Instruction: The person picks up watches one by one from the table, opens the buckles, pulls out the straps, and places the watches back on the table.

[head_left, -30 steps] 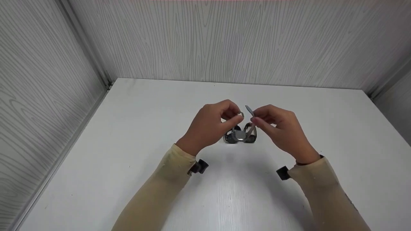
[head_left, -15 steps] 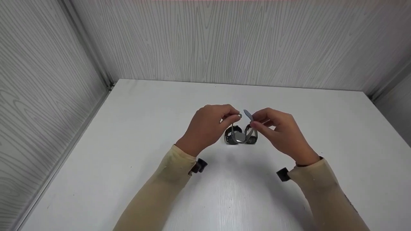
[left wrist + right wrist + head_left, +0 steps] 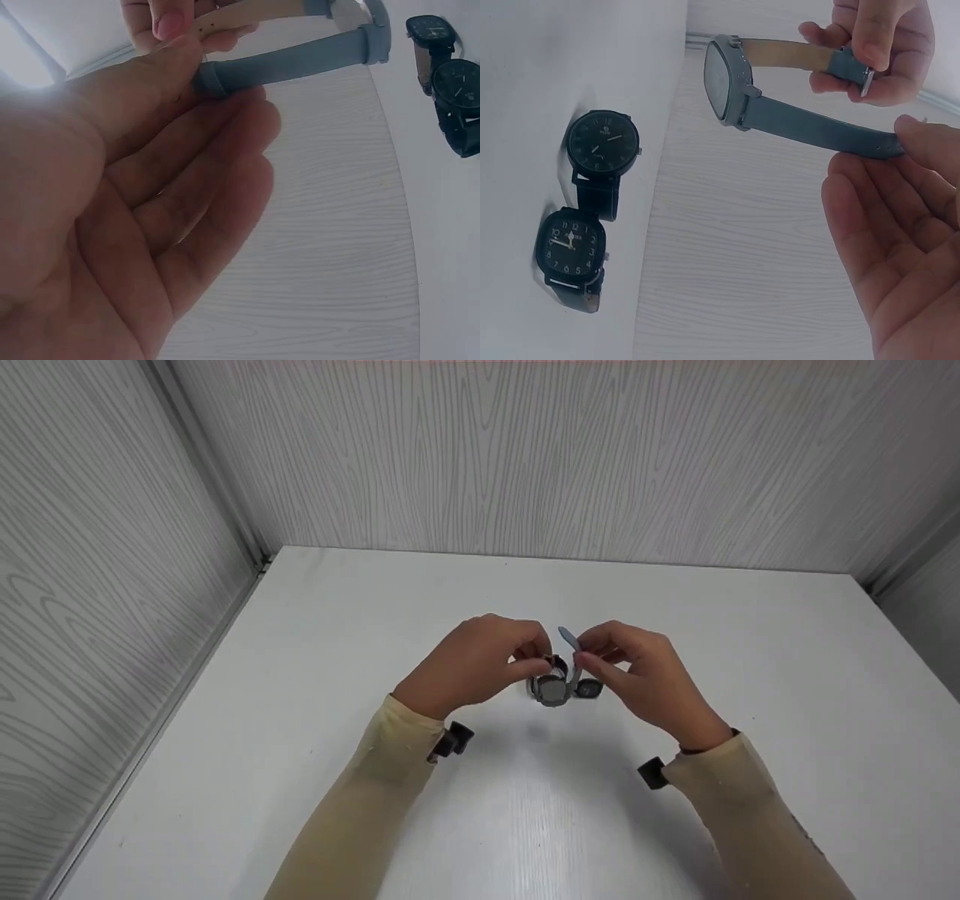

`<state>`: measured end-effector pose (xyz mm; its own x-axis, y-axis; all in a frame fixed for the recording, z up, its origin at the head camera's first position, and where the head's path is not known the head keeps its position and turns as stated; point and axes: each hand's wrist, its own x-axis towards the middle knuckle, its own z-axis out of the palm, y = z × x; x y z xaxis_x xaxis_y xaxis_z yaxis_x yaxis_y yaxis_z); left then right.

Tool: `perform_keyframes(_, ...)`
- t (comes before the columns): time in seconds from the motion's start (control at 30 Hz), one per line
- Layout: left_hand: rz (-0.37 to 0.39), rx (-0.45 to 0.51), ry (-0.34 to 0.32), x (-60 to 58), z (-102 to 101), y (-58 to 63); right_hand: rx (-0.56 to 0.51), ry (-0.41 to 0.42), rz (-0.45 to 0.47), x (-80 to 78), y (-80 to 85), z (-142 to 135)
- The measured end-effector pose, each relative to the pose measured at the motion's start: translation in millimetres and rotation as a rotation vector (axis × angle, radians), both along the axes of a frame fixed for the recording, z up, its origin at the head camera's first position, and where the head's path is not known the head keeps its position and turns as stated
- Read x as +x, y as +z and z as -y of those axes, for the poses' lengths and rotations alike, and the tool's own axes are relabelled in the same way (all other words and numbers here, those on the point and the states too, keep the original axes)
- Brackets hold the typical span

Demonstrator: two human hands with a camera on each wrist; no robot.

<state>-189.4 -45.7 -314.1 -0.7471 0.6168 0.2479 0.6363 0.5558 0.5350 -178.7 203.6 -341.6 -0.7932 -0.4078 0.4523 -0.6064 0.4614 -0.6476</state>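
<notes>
Stretched between both hands is a wristwatch [image 3: 553, 691] with a grey-blue strap, its case hanging lowest and its two strap halves rising in a V. My left hand [image 3: 484, 664] pinches the half with the metal buckle [image 3: 867, 81] between thumb and index finger. Its other fingers extend loosely in the left wrist view. With thumb and fingertips my right hand [image 3: 646, 675] grips the holed strap half [image 3: 817, 129], whose tip pokes above the fingers in the head view. The strap ends are apart. Tan lining shows inside the buckle half.
On the white table [image 3: 525, 825] beneath the hands lie two black watches, one with a round dial [image 3: 604, 142], the other with a rounded-square dial [image 3: 571, 247]. White wood-grain panels [image 3: 480, 457] stand behind the table and at its sides.
Both hands have shifted slightly down and left in the head view, carrying the grey-blue watch with them. The left hand has dropped furthest. Both keep their hold on the strap.
</notes>
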Motion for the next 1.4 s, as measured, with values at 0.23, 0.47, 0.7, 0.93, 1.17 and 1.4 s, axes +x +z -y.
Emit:
perform_keyframes(0.23, 0.058, 0.003, 0.088, -5.4, 13, -1.0, -0.086, 0.030, 0.133, -12.5, -7.3, 21)
perform_keyframes(0.47, 0.144, -0.014, 0.230, -27.9, 18, -21.8, -0.100, 0.007, 0.331, -38.6, -12.6, 52)
perform_keyframes(0.7, 0.203, -0.029, 0.327, -49.7, 26, -49.6, 0.170, -0.085, 0.364, -62.0, -23.2, 67)
perform_keyframes(0.93, 0.194, -0.086, 0.332, -69.2, 23, -75.8, 0.342, -0.132, 0.380, -80.6, -40.3, 73)
perform_keyframes(1.17, 0.226, -0.103, 0.374, -83.7, 25, -87.7, 0.371, -0.136, 0.429, -91.8, -49.7, 74)
perform_keyframes(1.4, 0.297, -0.065, 0.426, -91.3, 37, -99.4, 0.309, -0.105, 0.338, -81.1, -32.4, 56)
